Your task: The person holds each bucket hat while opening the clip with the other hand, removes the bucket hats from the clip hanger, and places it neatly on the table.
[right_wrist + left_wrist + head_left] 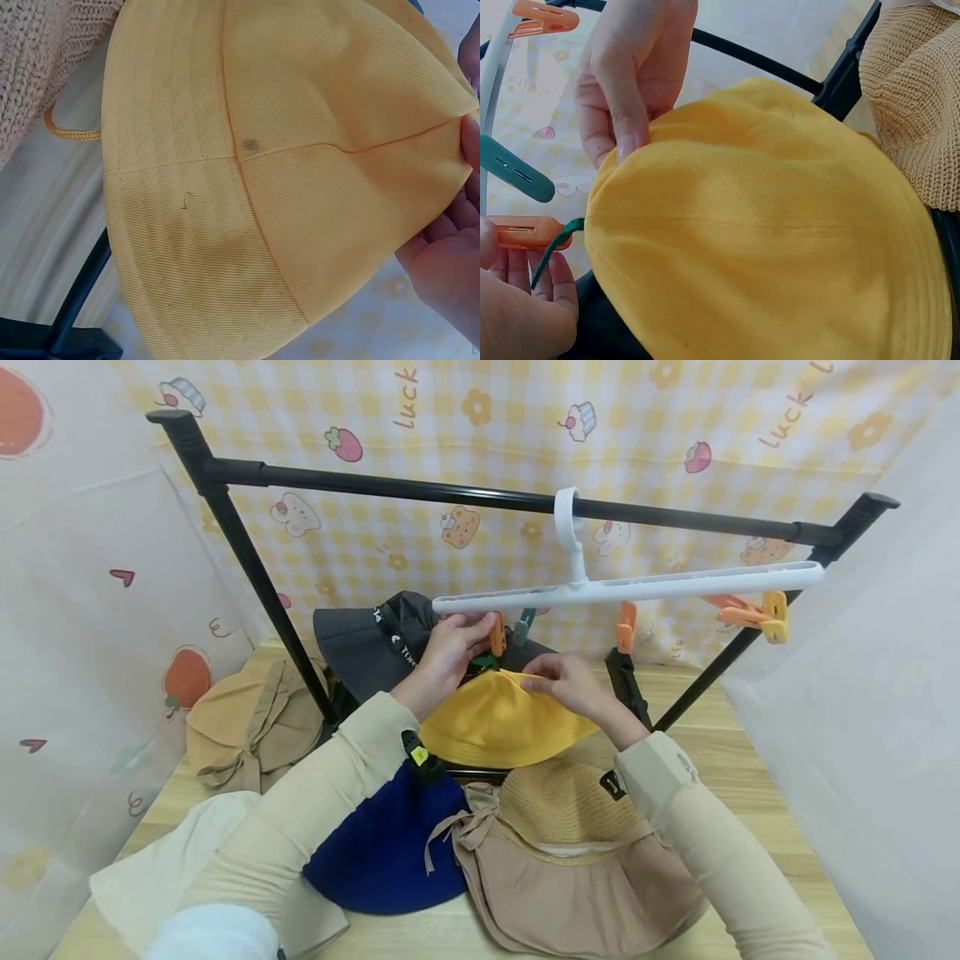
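Observation:
A yellow bucket hat (510,718) hangs crown-up below a white hanger (675,583). My right hand (572,685) pinches the cloth of its crown between thumb and fingers, near the top. A green stem-like loop (555,247) rises from the crown's tip. With my left hand (450,652) I grip an orange clip (529,232) under the hanger, and the loop lies right at that clip's tip. Whether the clip bites the loop I cannot tell. Beside it hangs a green clip (516,169). The right wrist view shows the hat's stitched brim and a small dark mark on the crown.
The hanger hooks over a black rack's bar (450,493). Another orange clip (626,627) and a yellow clip (776,617) hang further right. On the table lie a navy hat (390,852), a straw hat with pink-beige brim (570,885), a dark grey hat (352,643), and beige hats (255,727).

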Demonstrator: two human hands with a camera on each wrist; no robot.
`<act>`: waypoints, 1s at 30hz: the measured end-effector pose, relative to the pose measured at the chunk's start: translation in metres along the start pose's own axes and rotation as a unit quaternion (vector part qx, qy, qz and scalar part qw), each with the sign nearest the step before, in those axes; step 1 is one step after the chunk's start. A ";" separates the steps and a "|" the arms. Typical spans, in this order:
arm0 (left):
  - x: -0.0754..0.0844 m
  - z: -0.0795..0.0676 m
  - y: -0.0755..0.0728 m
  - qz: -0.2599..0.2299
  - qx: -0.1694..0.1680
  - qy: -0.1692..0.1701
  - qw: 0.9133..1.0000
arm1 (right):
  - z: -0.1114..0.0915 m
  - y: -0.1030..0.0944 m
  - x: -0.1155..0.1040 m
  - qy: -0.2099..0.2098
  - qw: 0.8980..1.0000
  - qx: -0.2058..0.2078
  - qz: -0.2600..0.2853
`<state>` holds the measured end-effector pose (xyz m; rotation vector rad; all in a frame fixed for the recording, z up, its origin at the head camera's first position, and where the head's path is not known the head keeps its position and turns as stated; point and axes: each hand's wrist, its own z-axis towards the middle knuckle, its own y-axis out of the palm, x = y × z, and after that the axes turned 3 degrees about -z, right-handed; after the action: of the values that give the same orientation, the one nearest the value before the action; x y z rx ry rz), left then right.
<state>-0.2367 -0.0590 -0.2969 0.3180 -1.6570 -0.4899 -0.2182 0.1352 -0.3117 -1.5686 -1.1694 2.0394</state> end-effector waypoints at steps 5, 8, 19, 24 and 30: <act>0.002 0.002 -0.004 0.005 0.000 0.008 1.000 | -0.006 0.001 -0.005 -0.014 0.999 -0.014 0.025; 0.004 0.002 -0.005 0.013 -0.004 0.008 1.000 | -0.010 0.001 -0.009 -0.022 0.999 -0.004 0.026; 0.007 0.001 -0.010 0.047 -0.023 -0.009 0.999 | -0.030 -0.015 -0.019 -0.042 0.996 0.083 0.016; 0.009 -0.001 -0.015 0.050 -0.041 -0.011 0.998 | -0.049 -0.026 -0.024 -0.048 0.992 0.110 0.025; 0.011 -0.003 -0.021 0.054 -0.061 -0.009 0.997 | -0.080 -0.037 -0.030 -0.066 0.986 0.155 0.008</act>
<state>-0.2373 -0.0829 -0.2975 0.1334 -1.6438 -0.5109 -0.1430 0.1704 -0.2692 -1.3152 -0.8318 2.2357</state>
